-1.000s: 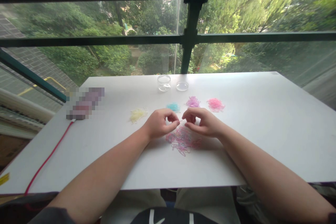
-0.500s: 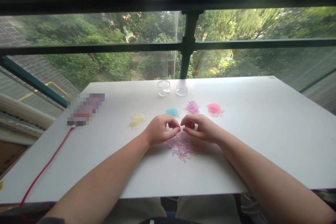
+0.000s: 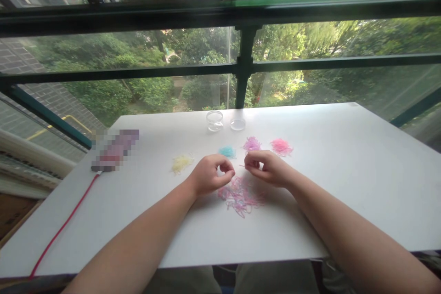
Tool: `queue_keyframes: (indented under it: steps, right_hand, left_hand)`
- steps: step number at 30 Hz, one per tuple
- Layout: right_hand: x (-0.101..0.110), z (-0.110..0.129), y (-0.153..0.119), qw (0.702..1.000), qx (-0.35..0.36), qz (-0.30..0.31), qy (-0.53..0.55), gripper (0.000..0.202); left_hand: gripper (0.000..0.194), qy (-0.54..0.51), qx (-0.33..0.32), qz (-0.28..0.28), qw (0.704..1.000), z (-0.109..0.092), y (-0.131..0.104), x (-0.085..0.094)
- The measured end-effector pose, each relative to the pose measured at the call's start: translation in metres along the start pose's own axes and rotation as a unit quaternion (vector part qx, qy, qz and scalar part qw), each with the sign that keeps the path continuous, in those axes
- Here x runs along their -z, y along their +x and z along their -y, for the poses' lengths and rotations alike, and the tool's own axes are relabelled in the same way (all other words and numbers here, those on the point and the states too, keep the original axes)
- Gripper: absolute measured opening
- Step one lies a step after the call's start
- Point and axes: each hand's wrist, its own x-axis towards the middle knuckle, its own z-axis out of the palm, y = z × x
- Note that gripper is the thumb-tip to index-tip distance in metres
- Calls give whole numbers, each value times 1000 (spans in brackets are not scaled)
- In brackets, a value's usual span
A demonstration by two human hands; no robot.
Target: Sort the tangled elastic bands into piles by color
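A mixed pile of thin pink and pale rubber bands [image 3: 241, 197] lies on the white table between my forearms. Over its left far side, my left hand [image 3: 212, 174] is closed in a pinch, thumb against forefinger; whatever is in it is too small to make out. My right hand [image 3: 267, 168] pinches a thin pinkish rubber band [image 3: 241, 165], whose end sticks out to the left of the fingertips. Just beyond the hands sit sorted heaps: blue bands [image 3: 227, 152], purple bands [image 3: 252, 143], pink bands [image 3: 281, 147] and, farther left, yellow bands [image 3: 181, 164].
Toward the back of the white table [image 3: 165, 133] stand a clear round jar [image 3: 215, 121] and a clear lid [image 3: 237, 124]. On the left lies a blurred-out device [image 3: 115, 151] with a red cable [image 3: 69, 218]. Green-framed windows rise behind the table's far edge.
My hands have moved slightly apart, the right one shifting right with the thin band at its fingertips. The whole view has tilted up a little.
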Motion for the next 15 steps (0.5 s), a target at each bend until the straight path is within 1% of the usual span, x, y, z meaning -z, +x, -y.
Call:
queue_keyframes:
  steps: [4,7,8,12,15]
  right_hand:
    - [-1,-1,0,1000,-4,2,7,8]
    - [-3,1,0,1000,8,4,2,8]
    - [-3,2,1,1000,12,3,0,8]
    - [-5,5,1,1000,25,7,-3,9]
    - [-6,5,0,999,30,11,-5,9]
  left_hand:
    - [7,6,-2,-15,1000,2,1,0]
    - [21,4,-9,-19,1000,3,1,-2]
    - [22,2,-10,-16,1000,3,1,-2]
    - [10,-2,-2,-15,1000,2,1,-5]
    - [8,2,-1,-14,1000,0,0,-5]
